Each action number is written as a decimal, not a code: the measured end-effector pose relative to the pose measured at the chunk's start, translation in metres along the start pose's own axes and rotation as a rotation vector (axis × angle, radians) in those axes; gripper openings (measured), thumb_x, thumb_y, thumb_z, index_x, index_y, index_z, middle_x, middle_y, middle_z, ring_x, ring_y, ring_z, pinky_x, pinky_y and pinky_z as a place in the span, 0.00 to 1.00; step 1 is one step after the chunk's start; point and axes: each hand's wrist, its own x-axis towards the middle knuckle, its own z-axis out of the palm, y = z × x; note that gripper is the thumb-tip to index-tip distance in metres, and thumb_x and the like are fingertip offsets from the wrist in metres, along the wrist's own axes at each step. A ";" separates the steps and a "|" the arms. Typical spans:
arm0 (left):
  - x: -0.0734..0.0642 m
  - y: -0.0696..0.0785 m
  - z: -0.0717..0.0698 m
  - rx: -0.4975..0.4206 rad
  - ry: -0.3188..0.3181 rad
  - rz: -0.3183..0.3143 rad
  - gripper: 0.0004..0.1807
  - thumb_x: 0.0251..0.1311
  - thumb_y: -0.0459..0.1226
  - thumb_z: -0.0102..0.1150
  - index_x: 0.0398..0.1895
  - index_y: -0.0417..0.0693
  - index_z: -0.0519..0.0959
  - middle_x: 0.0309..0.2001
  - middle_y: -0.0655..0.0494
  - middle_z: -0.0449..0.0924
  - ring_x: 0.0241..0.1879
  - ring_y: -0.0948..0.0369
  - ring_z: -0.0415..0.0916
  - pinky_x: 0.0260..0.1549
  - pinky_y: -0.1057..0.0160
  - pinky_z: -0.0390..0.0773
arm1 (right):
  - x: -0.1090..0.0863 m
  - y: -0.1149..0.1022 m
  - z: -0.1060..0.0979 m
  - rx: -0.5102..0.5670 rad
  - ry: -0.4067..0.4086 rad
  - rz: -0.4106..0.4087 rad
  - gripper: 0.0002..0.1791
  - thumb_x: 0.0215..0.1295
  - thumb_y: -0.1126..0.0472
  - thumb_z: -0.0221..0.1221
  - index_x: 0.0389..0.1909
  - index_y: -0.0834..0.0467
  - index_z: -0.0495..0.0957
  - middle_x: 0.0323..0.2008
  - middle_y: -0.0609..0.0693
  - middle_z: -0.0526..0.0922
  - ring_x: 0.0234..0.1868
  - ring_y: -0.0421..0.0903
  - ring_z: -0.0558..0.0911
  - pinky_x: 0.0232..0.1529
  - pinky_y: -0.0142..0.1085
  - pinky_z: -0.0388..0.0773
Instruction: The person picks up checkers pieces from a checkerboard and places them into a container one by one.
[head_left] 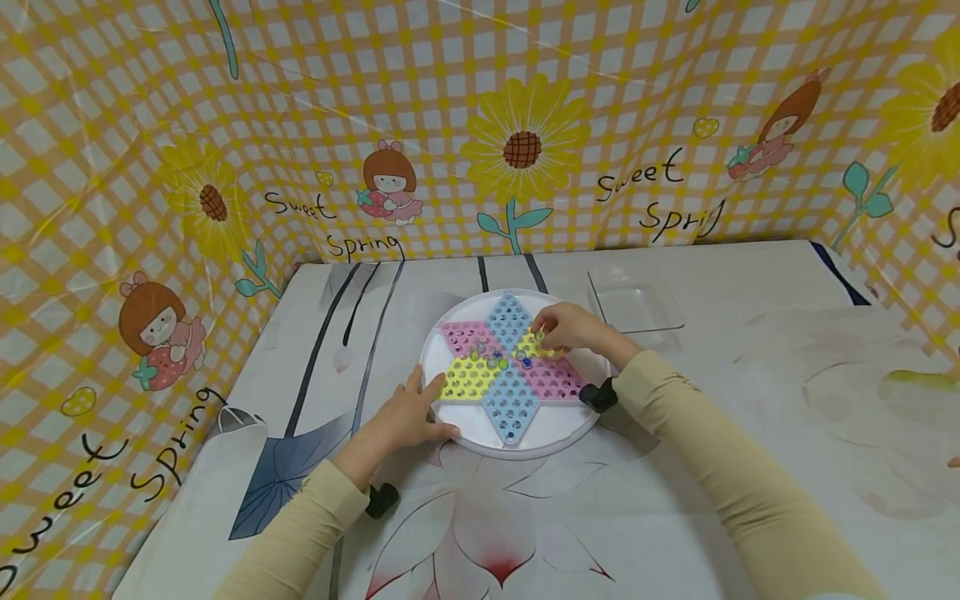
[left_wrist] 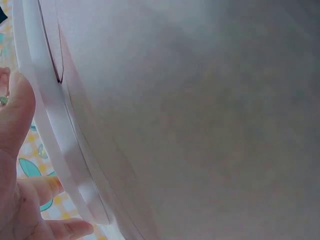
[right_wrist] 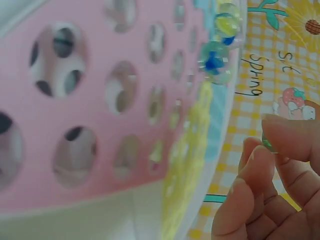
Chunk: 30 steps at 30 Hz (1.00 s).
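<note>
A round white Chinese checkers board lies on the table, with a star of pink, yellow and blue holed sections. Several glass marbles sit near its middle; in the right wrist view some marbles show blue and yellow swirls. Over the far right yellow section, my right hand pinches a green marble between thumb and fingertips. My left hand touches the board's left rim with its fingers spread. The left wrist view shows the white rim beside that hand's thumb and fingers.
A clear square plastic tray stands behind the board on the right. The table cover carries a printed flower. Yellow checked cloth hangs behind and at both sides. A black strap piece sits at my right wrist.
</note>
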 end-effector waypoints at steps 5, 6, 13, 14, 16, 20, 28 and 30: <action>0.000 0.000 0.000 0.002 -0.002 -0.002 0.50 0.48 0.59 0.61 0.71 0.51 0.52 0.70 0.34 0.38 0.64 0.31 0.47 0.54 0.38 0.61 | -0.005 -0.004 -0.006 0.004 -0.002 0.001 0.14 0.56 0.68 0.57 0.44 0.65 0.74 0.28 0.52 0.71 0.25 0.44 0.71 0.28 0.33 0.72; 0.000 0.000 0.000 0.003 -0.003 -0.002 0.50 0.47 0.59 0.61 0.71 0.51 0.52 0.70 0.35 0.38 0.64 0.31 0.47 0.54 0.38 0.61 | -0.006 -0.005 -0.008 0.001 0.001 -0.001 0.14 0.56 0.67 0.57 0.45 0.65 0.74 0.29 0.52 0.71 0.26 0.45 0.71 0.28 0.34 0.73; -0.002 0.001 0.000 0.004 0.001 0.009 0.50 0.47 0.58 0.61 0.70 0.49 0.53 0.70 0.33 0.39 0.63 0.30 0.48 0.54 0.38 0.62 | -0.012 -0.003 -0.021 0.008 0.016 -0.025 0.15 0.58 0.66 0.56 0.46 0.65 0.73 0.32 0.54 0.71 0.29 0.45 0.73 0.31 0.36 0.75; -0.002 0.001 0.000 0.003 0.000 0.006 0.50 0.47 0.59 0.61 0.71 0.50 0.53 0.70 0.34 0.38 0.63 0.31 0.47 0.54 0.38 0.62 | -0.013 -0.002 -0.023 0.016 0.020 -0.030 0.15 0.58 0.66 0.56 0.46 0.65 0.73 0.32 0.54 0.71 0.30 0.46 0.74 0.32 0.37 0.75; -0.001 0.001 0.000 0.001 0.002 0.006 0.50 0.47 0.59 0.61 0.71 0.50 0.53 0.70 0.33 0.38 0.63 0.31 0.47 0.54 0.37 0.62 | -0.016 -0.001 -0.029 0.026 0.029 -0.034 0.15 0.58 0.66 0.55 0.47 0.66 0.73 0.31 0.54 0.72 0.30 0.47 0.74 0.32 0.37 0.75; -0.002 0.001 -0.001 -0.005 0.005 0.007 0.50 0.47 0.58 0.61 0.70 0.49 0.53 0.70 0.33 0.38 0.63 0.30 0.47 0.54 0.37 0.62 | -0.024 -0.001 -0.040 0.023 0.055 -0.021 0.16 0.59 0.66 0.55 0.48 0.65 0.73 0.32 0.54 0.72 0.31 0.48 0.74 0.32 0.36 0.74; -0.001 0.001 0.000 -0.011 0.004 0.001 0.50 0.47 0.59 0.61 0.71 0.50 0.53 0.70 0.33 0.38 0.63 0.30 0.47 0.54 0.37 0.61 | -0.035 0.008 -0.062 0.047 0.096 -0.001 0.16 0.60 0.65 0.56 0.48 0.65 0.72 0.31 0.53 0.72 0.29 0.45 0.72 0.33 0.38 0.75; -0.001 0.001 0.000 -0.015 0.003 0.002 0.50 0.47 0.59 0.61 0.71 0.50 0.53 0.70 0.34 0.38 0.63 0.30 0.47 0.54 0.36 0.61 | -0.038 0.012 -0.067 0.049 0.099 0.008 0.16 0.60 0.65 0.55 0.49 0.65 0.71 0.32 0.53 0.72 0.30 0.45 0.72 0.33 0.37 0.75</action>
